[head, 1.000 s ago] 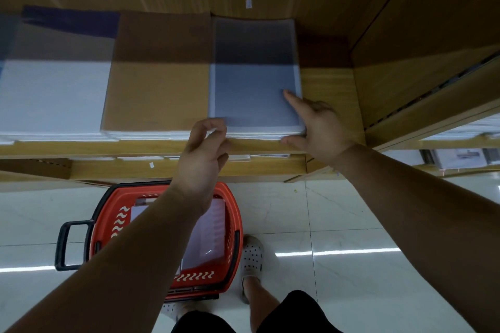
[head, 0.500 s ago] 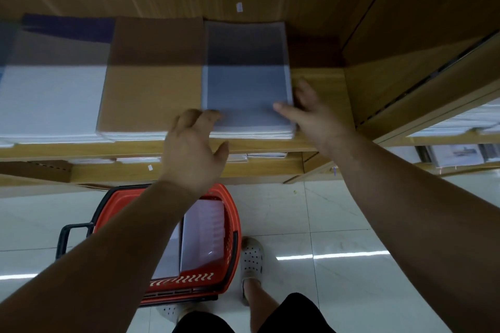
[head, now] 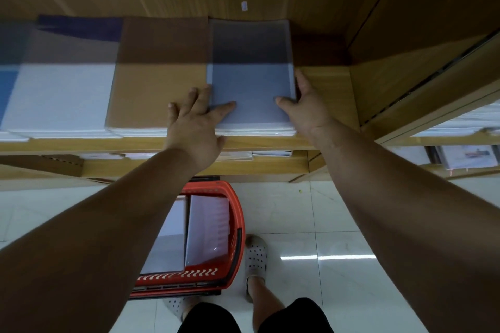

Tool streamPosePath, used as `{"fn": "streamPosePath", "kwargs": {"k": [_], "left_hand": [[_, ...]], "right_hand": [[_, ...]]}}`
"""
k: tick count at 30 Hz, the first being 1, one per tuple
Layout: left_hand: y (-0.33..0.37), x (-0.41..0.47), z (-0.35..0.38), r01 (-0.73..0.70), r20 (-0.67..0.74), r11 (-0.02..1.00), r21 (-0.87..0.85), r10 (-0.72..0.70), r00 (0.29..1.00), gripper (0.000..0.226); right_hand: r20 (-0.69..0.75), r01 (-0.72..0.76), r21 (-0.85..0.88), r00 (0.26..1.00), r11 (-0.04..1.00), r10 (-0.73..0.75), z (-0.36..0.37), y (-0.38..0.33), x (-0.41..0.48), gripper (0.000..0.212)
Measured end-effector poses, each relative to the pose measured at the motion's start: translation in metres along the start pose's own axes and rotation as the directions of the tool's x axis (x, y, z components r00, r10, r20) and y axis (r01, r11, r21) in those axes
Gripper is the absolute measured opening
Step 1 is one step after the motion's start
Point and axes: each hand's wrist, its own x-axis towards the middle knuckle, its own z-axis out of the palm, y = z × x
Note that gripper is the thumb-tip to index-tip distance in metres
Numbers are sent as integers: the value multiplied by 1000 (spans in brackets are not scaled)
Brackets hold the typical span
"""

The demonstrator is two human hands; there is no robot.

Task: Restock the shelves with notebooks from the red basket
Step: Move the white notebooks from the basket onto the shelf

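both our hands lie flat and open around the grey-blue notebook stack (head: 251,84), and they do not wrap round anything. our left hand (head: 194,121) rests with straight, spread fingers on the brown notebook stack (head: 159,76), and its thumb sits on the grey-blue cover. our right hand (head: 305,108) has its thumb on the same cover. its fingers run along the right side of the pile and touch it.

the grey-blue pile sits on the wooden shelf (head: 81,144), close to the front edge. it touches the brown pile on its left. a white notebook stack (head: 62,94) lies left of the brown one. on the right, bare wood shows between the pile and the shelf side wall (head: 392,76).

down on the tiled floor (head: 338,211) stands the red basket (head: 236,224), just below the shelf. more notebooks (head: 205,230) lie in it, wrapped in shiny plastic. our left arm covers the left part of the basket, so we cannot see all of it. a white shoe (head: 255,254) with holes stands just beside the basket's right side. a lower shelf (head: 270,163) holds more thin piles.
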Motion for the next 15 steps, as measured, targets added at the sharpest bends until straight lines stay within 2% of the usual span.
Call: {"fn": "streamPosePath", "kwargs": {"k": [1, 3, 5, 6, 8, 11, 13, 15], "left_hand": [[-2, -5, -2, -28, -40, 999, -19, 27, 999, 66], [-11, -24, -1, -90, -249, 991, -97, 63, 966, 55], [-23, -55, 14, -83, -430, 983, -165, 4, 903, 40], [-31, -73, 25, -52, -447, 979, -196, -42, 893, 35], [-52, -106, 55, 25, -375, 961, -275, -131, 918, 29], [-91, -147, 107, 230, -39, 895, -382, -264, 964, 34], [-119, -165, 141, 375, 194, 837, -399, -323, 926, 44], [-146, -176, 174, 440, 330, 808, -391, -323, 887, 51]], "right_hand": [[-70, 14, 13, 997, 1000, -13, 3, 3, -9, 65], [-284, 47, -11, 958, 999, -48, 14, 15, -37, 60], [-471, 92, -123, 871, 988, -140, 33, 37, -71, 52], [-505, 121, -161, 843, 980, -187, 46, 50, -87, 48], [-482, 125, -177, 854, 976, -197, 80, 76, -114, 39], [-280, -29, -211, 959, 977, -32, 140, 118, -136, 34], [-89, -104, -235, 992, 966, 86, 183, 149, -141, 30], [44, -164, -225, 983, 961, 178, 228, 179, -136, 27]]}}
